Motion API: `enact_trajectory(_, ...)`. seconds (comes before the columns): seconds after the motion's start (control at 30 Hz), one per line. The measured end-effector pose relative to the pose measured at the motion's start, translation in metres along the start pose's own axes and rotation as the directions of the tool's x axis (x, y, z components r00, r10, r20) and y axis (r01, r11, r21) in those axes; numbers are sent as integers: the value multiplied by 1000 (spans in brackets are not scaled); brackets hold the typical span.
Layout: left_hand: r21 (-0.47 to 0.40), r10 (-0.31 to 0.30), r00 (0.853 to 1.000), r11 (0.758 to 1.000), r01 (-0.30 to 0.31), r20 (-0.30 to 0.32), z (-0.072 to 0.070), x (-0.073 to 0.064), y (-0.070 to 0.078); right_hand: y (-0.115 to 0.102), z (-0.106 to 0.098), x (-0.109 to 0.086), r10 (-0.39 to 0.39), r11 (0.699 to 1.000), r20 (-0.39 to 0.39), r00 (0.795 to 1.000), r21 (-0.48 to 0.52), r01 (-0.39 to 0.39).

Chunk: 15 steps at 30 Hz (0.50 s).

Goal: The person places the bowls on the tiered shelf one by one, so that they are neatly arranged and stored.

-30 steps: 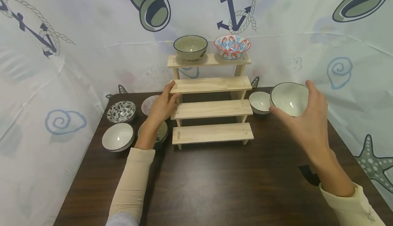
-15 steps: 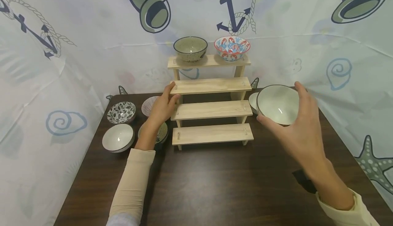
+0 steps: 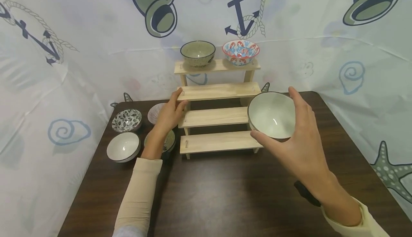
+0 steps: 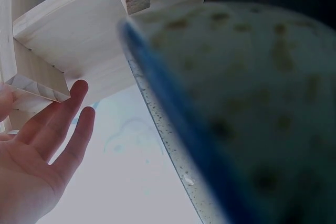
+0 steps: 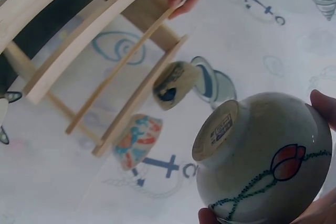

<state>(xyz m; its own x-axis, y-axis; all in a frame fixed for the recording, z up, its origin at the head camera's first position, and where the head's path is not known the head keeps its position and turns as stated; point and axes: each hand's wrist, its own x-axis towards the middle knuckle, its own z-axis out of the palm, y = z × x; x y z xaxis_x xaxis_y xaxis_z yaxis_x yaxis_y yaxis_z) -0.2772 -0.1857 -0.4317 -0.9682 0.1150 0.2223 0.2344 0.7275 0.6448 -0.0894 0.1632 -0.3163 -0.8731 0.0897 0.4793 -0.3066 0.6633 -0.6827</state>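
My right hand (image 3: pixel 300 145) holds a white bowl (image 3: pixel 271 114) with a dark rim, thumb and fingers spread around its sides. It hangs in front of the right end of a wooden tiered stand (image 3: pixel 219 92), covering part of the lower steps. A red tulip with green vines decorates the outside of this bowl (image 5: pixel 262 166) in the right wrist view. At the stand's left end, my left hand (image 3: pixel 168 115) grips the second step from the top; the left wrist view shows fingers (image 4: pixel 79 93) under the board's end.
A green-grey bowl (image 3: pixel 197 53) and a red-blue patterned bowl (image 3: pixel 240 52) stand on the top step. Left on the dark table (image 3: pixel 209 194) are a floral bowl (image 3: pixel 127 120), a white bowl (image 3: pixel 123 146), a striped bowl (image 3: pixel 155 113) and a speckled bowl (image 3: pixel 169 141), partly hidden by my arm.
My right hand has carried the white bowl left, from beside the stand to in front of its right end. The small white bowl on the table behind it is now hidden. My left hand stays put.
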Motion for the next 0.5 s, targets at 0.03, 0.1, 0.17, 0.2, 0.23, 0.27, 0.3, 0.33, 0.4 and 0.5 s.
enact_trajectory(0.03, -4, 0, 1000, 1000, 0, 2, 0, 0, 0, -2, 0, -1, -3, 1000, 3, 1000, 4, 3)
enact_trajectory(0.1, -4, -1, 1000, 1000, 1, 2, 0, 0, 0, -6, 1, -2, -11, 1000, 10, 1000, 13, 11)
enact_trajectory(0.17, 0, -3, 1000, 1000, 3, -1, 1, 0, 0, -10, 2, -4, -17, 1000, 21, 1000, 23, 17)
enact_trajectory(0.2, 2, -3, 1000, 1000, 3, -2, 1, 0, 0, -12, 2, -4, -22, 999, 25, 999, 26, 21)
enact_trajectory(0.23, 4, -4, 1000, 1000, 4, -4, 1, 0, 0, -14, 2, -5, -26, 999, 28, 999, 30, 26)
enact_trajectory(0.27, 8, -4, 1000, 1000, 4, -7, 1, 0, 0, -16, 2, -6, -32, 999, 30, 999, 33, 31)
enact_trajectory(0.3, 7, -4, 1000, 1000, 4, -7, 1, 1, 0, -18, 2, -6, -36, 999, 32, 999, 35, 35)
enact_trajectory(0.33, 9, -5, 1000, 1000, 5, -8, 2, 1, 0, -20, 3, -6, -39, 999, 34, 999, 39, 38)
enact_trajectory(0.4, 8, -9, 1000, 1000, 9, -9, 2, 1, -1, -23, 3, -6, -47, 998, 34, 998, 44, 46)
enact_trajectory(0.5, 9, -12, 1000, 1000, 13, -11, 2, 1, -1, -28, 4, -6, -60, 997, 31, 998, 51, 58)
